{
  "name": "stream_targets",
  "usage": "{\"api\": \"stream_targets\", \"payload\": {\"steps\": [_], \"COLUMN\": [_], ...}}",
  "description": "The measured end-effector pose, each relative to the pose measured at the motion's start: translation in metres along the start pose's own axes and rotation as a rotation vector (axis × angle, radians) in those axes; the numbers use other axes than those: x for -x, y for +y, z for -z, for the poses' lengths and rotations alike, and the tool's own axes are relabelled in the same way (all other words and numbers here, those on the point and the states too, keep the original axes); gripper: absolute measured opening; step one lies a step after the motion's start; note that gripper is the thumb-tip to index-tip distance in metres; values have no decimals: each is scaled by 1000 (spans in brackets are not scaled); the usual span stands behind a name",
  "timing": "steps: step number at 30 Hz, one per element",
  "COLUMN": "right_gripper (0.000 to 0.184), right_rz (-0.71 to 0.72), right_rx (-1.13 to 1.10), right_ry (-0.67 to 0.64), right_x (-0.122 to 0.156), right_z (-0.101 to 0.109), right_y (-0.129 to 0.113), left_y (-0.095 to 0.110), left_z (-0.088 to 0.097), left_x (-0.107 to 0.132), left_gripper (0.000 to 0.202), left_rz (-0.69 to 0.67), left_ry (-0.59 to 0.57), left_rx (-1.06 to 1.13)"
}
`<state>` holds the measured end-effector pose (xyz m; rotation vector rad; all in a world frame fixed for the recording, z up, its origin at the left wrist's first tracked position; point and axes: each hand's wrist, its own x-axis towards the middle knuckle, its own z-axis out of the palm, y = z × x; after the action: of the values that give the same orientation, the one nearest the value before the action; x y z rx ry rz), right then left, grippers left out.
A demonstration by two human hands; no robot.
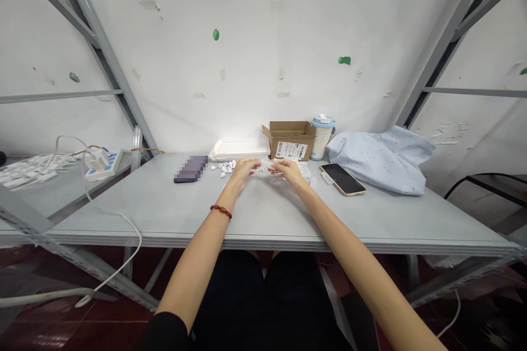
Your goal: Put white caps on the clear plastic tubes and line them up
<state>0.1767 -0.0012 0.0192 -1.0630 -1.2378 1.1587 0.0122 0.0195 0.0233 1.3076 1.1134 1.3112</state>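
Note:
Both hands meet over the grey table (267, 211), in front of the cardboard box. My left hand (246, 167), with a red bead bracelet on its wrist, has its fingers closed on the left side of a clear plastic bag (262, 169). On the other side, my right hand (289, 170) pinches the same bag. What lies inside the bag is too small to make out. Several small white plastic pieces (227, 166) are scattered just left of my left hand. More clear plastic (304, 170) lies beside my right hand.
Behind the hands stand white trays (241, 148), an open cardboard box (291, 142) and a lidded cup (321, 140). A phone (345, 180) and pale blue cloth (379, 159) lie to the right. A dark pixelated item (191, 169) and a power strip (106, 165) are at left.

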Motion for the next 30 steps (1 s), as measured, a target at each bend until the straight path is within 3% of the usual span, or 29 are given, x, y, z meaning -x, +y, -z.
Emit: {"api": "stream_targets", "payload": {"steps": [14, 25, 30], "right_gripper": [25, 25, 24], "right_rz": [39, 295, 279], "right_rx": [31, 353, 375], "right_ry": [-76, -143, -147], "right_x": [1, 8, 5], "right_z": [2, -9, -8], "right_y": [3, 6, 10], "left_y": [4, 4, 6], "left_z": [1, -3, 0], "left_x": [5, 8, 11], "left_gripper": [24, 26, 34], "left_rz": [36, 52, 30], "left_ry": [-90, -86, -136], "left_rx": [29, -176, -202]}}
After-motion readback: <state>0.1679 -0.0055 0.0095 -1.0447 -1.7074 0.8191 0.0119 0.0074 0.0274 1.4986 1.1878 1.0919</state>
